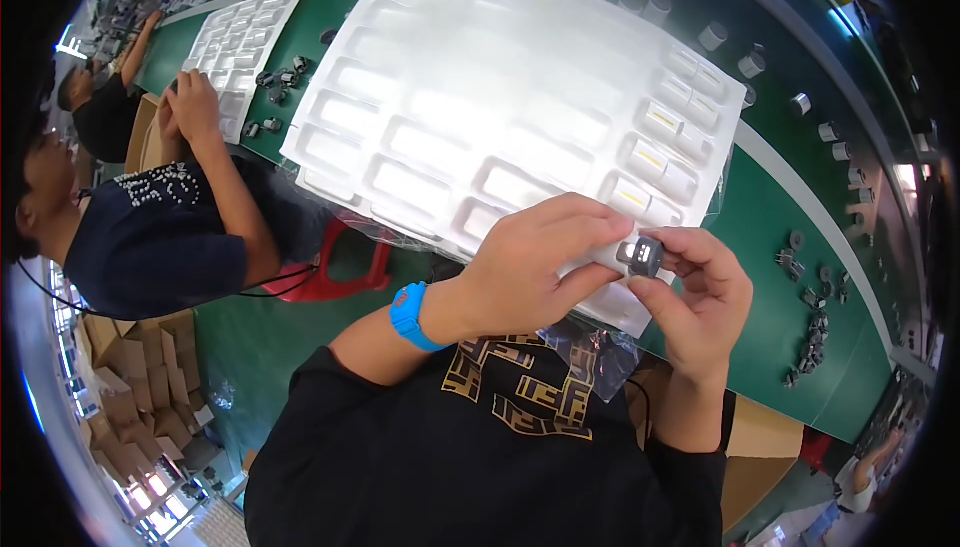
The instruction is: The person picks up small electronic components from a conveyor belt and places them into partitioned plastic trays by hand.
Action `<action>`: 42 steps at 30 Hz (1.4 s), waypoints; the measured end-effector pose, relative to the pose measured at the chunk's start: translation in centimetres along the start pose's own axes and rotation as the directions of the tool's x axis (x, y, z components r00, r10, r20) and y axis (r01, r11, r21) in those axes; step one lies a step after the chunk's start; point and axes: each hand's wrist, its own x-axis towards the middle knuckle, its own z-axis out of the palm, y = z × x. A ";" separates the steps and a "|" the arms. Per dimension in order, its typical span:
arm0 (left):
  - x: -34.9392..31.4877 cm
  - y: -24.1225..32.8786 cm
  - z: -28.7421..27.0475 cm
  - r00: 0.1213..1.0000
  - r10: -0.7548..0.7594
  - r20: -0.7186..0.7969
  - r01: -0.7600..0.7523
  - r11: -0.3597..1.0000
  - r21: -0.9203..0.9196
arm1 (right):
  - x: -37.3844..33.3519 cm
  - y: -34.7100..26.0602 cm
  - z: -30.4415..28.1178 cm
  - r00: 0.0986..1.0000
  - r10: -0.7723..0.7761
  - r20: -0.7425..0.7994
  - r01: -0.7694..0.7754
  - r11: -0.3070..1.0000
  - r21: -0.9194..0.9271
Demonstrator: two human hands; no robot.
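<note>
A factory assembly line, with workers seated along a conveyor.

A long green conveyor belt [780,237] runs through the scene, strewn with small dark components [812,327] and rows of little grey cylindrical parts [712,37]. White moulded plastic trays [480,97] with many identical pockets lie on it, a second tray [240,42] further along. Another worker [150,227] sits at the same belt, with more people beyond. Stacked cardboard boxes [130,367] stand on the floor behind the seats, next to a red stool [335,272].
</note>
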 end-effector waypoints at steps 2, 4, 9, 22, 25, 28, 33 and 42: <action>0.1 -0.1 -0.2 0.999 0.032 0.039 -0.031 0.999 -0.012 | -0.1 -0.1 -0.3 0.975 0.220 0.035 -0.220 0.925 0.310; 0.3 0.2 -0.2 0.998 0.001 0.060 -0.001 1.000 0.010 | -0.1 0.0 -0.6 0.988 0.155 0.015 -0.155 0.972 0.175; 0.9 0.7 0.2 0.997 -0.019 0.080 0.013 0.998 0.068 | 0.3 -0.2 -1.6 0.999 0.051 -0.007 -0.052 0.996 -0.071; 5.8 0.4 2.5 0.981 -0.130 0.143 0.121 0.990 0.071 | 8.8 1.8 -10.5 0.948 0.311 0.066 -0.295 0.938 -0.183; 5.6 -0.1 1.1 0.985 -0.153 0.085 0.153 0.988 0.009 | 14.3 4.2 -16.2 0.958 0.077 -0.277 -0.244 0.728 -0.641; 5.0 -0.7 -1.0 0.988 -0.137 0.074 0.136 0.991 0.020 | 16.7 10.0 -20.6 0.962 0.220 -0.163 -0.253 0.487 -0.836; 3.0 -2.1 -4.3 0.960 -0.226 -0.167 0.247 0.962 0.119 | 21.1 6.8 -19.6 0.982 0.179 -0.050 -0.118 0.392 -0.912; 1.0 -2.4 -4.5 0.984 -0.114 0.136 0.080 0.969 0.234 | 34.1 16.7 -21.8 0.902 0.285 0.326 0.272 0.212 -0.939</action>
